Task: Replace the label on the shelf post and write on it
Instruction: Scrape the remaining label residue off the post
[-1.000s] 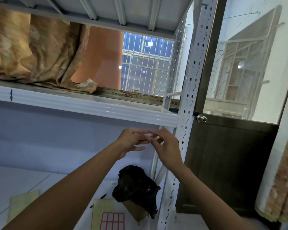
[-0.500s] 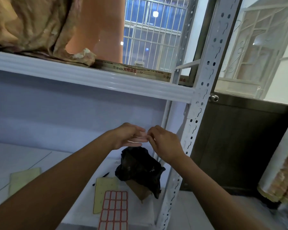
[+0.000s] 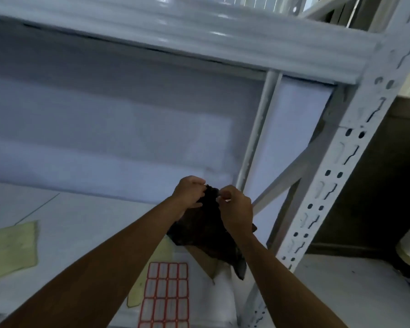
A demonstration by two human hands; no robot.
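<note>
Shelf post [image 3: 336, 176], the white slotted upright of the metal rack, runs slanting down the right side of the head view, from the top corner to the bottom edge, with keyhole slots and round holes along its face. Both hands are to the left of it, apart from it, out over the lower shelf board [image 3: 85, 223]. No label shows on the visible stretch of the post.

Left hand [image 3: 189, 192] has its fingers curled in and pinched on the top edge of a black plastic bag [image 3: 199, 230], which slumps on the shelf just under both hands. Right hand [image 3: 237, 211] is close beside the left, fingers bent toward it, thumb and forefinger nipped together at the bag's mouth; a small pale scrap [image 3: 227, 200] shows at those fingertips, too small and blurred to tell what it is. The two hands almost touch above the bag.

Label sheet [image 3: 167, 297], a grid of white stickers with red borders, lies flat on the shelf board below the hands, between the two forearms, reaching the bottom edge of the picture. A yellowish backing sheet [image 3: 135, 297] sticks out from under its left side. Another yellowish sheet [image 3: 10, 249] lies well apart at the far left of the shelf. A brown piece of cardboard [image 3: 206, 261] pokes out from beneath the bag. Overhead, the front beam [image 3: 199, 36] of the upper shelf crosses the top and meets the post
</note>
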